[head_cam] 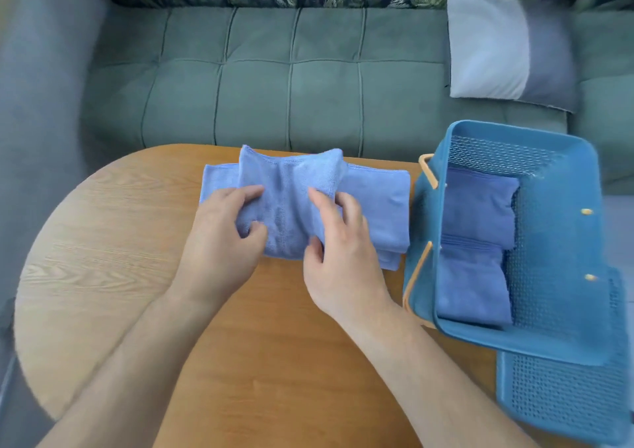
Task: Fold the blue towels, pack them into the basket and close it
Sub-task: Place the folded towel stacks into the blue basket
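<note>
A folded light blue towel [288, 193] is lifted above the wooden table [103, 241], bowed up at its far edge. My left hand [226, 234] pinches its left side and my right hand [338, 241] pinches its right side. Under it lies a stack of blue towels [380, 207] flat on the table. To the right stands the blue mesh basket [562, 241], open, with two folded darker blue towels [477, 241] inside along its left wall. Its mesh lid [566, 396] hangs open at the near right.
The basket has tan handles [429, 173] on its left side. Behind the table runs a green sofa [274, 80] with a pale grey cushion [497, 42] at the right. The table's rounded edge curves off to the left.
</note>
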The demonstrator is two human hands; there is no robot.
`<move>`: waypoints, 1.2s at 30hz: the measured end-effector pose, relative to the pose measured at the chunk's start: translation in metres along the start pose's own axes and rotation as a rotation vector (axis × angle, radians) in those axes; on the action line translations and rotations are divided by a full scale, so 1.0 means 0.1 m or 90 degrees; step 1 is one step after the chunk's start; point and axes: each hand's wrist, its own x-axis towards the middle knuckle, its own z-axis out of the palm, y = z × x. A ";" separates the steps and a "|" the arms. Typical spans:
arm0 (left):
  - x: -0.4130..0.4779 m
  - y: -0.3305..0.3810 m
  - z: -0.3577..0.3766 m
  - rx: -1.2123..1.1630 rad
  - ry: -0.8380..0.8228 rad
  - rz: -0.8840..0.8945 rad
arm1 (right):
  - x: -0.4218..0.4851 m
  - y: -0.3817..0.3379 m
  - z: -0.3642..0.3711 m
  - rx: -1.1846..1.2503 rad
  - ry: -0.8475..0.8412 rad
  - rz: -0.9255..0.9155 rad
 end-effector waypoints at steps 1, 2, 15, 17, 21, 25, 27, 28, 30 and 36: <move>-0.02 0.13 0.07 -0.007 0.007 0.021 | -0.02 0.07 -0.14 -0.007 0.036 -0.001; -0.04 0.28 0.16 -0.018 0.008 0.038 | -0.05 0.16 -0.30 -0.017 0.073 0.002; -0.04 1.91 2.14 0.273 -0.086 0.353 | -0.01 1.87 -1.68 -0.257 0.058 0.259; 0.08 1.94 2.37 0.386 -0.083 0.317 | 0.14 2.04 -1.55 -0.318 0.026 0.228; 0.29 1.95 2.69 0.519 -0.099 0.256 | 0.40 2.33 -1.39 -0.359 0.014 0.241; 0.38 1.81 2.94 0.599 -0.141 0.201 | 0.48 2.57 -1.22 -0.462 -0.005 0.286; 0.39 1.79 2.99 0.610 -0.127 0.195 | 0.48 2.62 -1.14 -0.489 -0.055 0.312; 0.41 1.78 3.01 0.612 -0.124 0.214 | 0.51 2.58 -1.13 -0.491 -0.066 0.307; 0.46 1.81 2.99 0.621 -0.110 0.280 | 0.55 2.53 -1.11 -0.485 -0.040 0.224; 0.67 1.65 3.14 0.591 -0.278 0.273 | 0.62 2.82 -1.06 -0.416 -0.202 0.245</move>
